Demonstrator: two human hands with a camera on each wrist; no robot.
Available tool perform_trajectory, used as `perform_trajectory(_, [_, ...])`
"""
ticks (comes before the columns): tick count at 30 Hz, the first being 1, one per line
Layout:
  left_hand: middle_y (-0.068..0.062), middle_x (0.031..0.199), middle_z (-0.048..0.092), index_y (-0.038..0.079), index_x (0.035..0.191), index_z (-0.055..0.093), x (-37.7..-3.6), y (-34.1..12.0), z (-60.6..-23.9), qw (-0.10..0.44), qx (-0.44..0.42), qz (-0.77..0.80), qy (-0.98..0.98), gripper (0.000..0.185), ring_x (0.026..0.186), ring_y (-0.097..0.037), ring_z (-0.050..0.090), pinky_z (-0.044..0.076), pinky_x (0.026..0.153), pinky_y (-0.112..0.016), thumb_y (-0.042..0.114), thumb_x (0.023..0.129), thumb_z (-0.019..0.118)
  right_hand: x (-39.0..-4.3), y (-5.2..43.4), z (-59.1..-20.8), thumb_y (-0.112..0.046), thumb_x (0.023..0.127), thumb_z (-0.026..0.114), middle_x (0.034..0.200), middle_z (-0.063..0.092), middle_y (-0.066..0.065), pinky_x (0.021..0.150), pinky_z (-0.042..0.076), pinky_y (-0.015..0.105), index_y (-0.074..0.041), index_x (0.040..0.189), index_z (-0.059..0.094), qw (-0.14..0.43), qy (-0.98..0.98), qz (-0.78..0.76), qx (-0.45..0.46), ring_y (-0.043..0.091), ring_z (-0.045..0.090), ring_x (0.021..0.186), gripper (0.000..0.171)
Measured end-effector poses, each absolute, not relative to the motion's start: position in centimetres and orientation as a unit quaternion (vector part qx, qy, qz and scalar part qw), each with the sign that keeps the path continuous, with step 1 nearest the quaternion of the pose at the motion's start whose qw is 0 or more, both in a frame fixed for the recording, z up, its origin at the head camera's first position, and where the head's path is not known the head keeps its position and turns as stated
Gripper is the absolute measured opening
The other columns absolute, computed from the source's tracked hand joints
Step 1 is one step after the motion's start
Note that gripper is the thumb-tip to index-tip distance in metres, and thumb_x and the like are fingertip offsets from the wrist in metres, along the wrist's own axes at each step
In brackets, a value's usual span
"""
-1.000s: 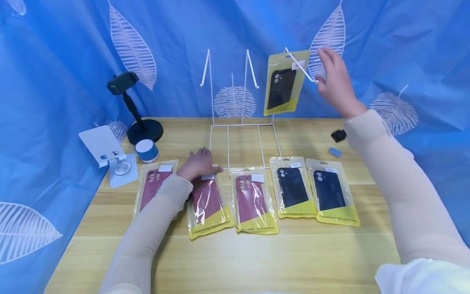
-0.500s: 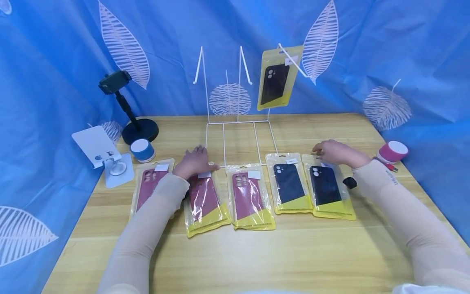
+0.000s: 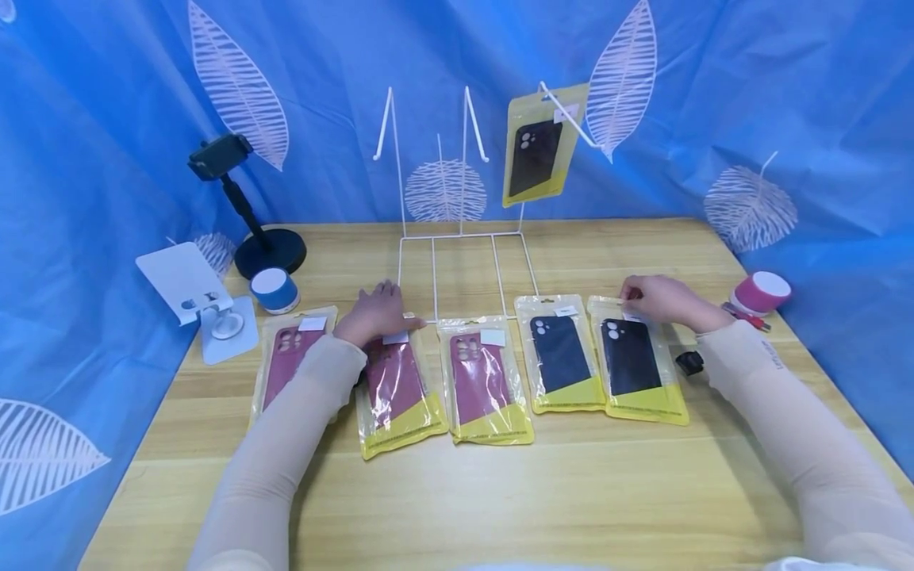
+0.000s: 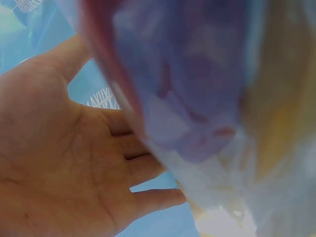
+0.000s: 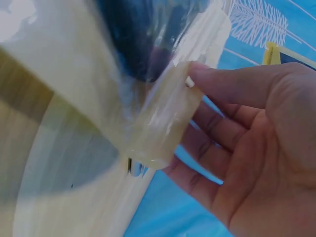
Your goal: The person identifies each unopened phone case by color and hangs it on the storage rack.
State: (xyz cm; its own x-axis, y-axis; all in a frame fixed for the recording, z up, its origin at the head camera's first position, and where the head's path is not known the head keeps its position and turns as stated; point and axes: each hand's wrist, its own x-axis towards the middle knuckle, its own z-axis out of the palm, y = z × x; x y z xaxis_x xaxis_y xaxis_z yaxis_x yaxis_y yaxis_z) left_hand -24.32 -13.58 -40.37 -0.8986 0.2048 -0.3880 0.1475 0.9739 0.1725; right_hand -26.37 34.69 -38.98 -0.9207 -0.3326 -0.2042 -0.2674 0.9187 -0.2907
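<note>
Clear-and-yellow packets with phone cases lie in a row on the wooden table. My left hand (image 3: 378, 309) rests at the top of the middle-left packet with a pink phone case (image 3: 396, 388); in the left wrist view its palm (image 4: 74, 148) shows, fingers extended behind the plastic. At the row's right end my right hand (image 3: 660, 300) pinches the top edge of a packet with a black phone case (image 3: 631, 357). The right wrist view shows thumb and fingers on that packet's clear top strip (image 5: 163, 118). Another packeted black phone case (image 3: 535, 159) hangs from the rack's right hook.
The white wire rack (image 3: 460, 235) stands behind the row, its left and middle hooks bare. On the left are a black phone holder (image 3: 267, 250), a white folding stand (image 3: 228, 325) and a blue round speaker-like thing (image 3: 274, 291). A pink one (image 3: 762, 293) stands right.
My right hand has come down from the hanging packet to the rightmost packet on the table and now pinches its top. The left hand stays put. The head view has shifted slightly.
</note>
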Motion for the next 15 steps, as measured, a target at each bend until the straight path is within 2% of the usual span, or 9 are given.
perform_trajectory(8, [-0.032, 0.161, 0.011, -0.013, 0.153, 0.011, -24.1, -13.6, -40.2, 0.204, 0.091, 0.081, 0.971, 0.103, 0.151, -0.045, 0.009, 0.007, 0.121, -0.065, 0.06, 0.094, 0.054, -25.2, 35.2, -36.4, -0.011, 0.098, 0.061, 0.098, 0.073, 0.013, 0.084, 0.052, 0.05, -0.005, 0.103, 0.07, 0.053, 0.966, -0.163, -0.193, 0.03, 0.067, 0.092, 0.012])
perform_trajectory(12, [-0.033, 0.161, 0.01, -0.014, 0.153, 0.01, -24.0, -13.6, -40.0, 0.206, 0.092, 0.08, 0.971, 0.103, 0.151, -0.045, 0.009, 0.007, 0.12, -0.065, 0.06, 0.095, 0.053, -23.9, 34.7, -34.0, -0.01, 0.098, 0.061, 0.1, 0.074, 0.012, 0.081, 0.054, 0.047, -0.008, 0.103, 0.072, 0.006, 0.962, -0.175, -0.21, 0.029, 0.068, 0.092, 0.012])
perform_trajectory(15, [-0.033, 0.161, 0.009, -0.014, 0.153, 0.01, -24.0, -13.5, -40.0, 0.206, 0.094, 0.076, 0.971, 0.103, 0.151, -0.045, 0.008, 0.007, 0.12, -0.066, 0.06, 0.095, 0.053, -22.8, 34.0, -32.3, -0.008, 0.096, 0.063, 0.1, 0.075, 0.006, 0.079, 0.055, 0.041, -0.013, 0.101, 0.074, -0.035, 0.958, -0.169, -0.229, 0.024, 0.068, 0.091, 0.012])
